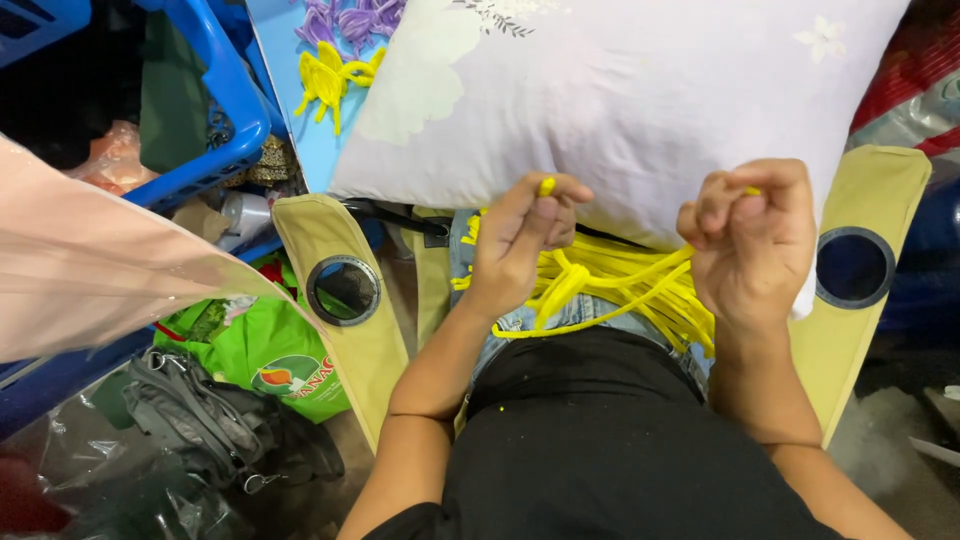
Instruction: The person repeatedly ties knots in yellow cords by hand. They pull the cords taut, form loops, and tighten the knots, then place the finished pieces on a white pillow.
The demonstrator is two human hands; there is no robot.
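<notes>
Both hands, left hand (522, 235) and right hand (752, 240), pinched shut on yellow pipe cleaners (625, 285); green bag (270, 355) with round label at eight o'clock.

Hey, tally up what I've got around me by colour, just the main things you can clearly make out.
Yellow: 2, the pipe-cleaner bundle pinched by the left hand and right hand, and a butterfly shape
Purple: 1, a pile of pipe-cleaner shapes
Blue: 1, a plastic basket
Green: 1, a bag
White: 1, a floral pillow
Total: 6
</notes>
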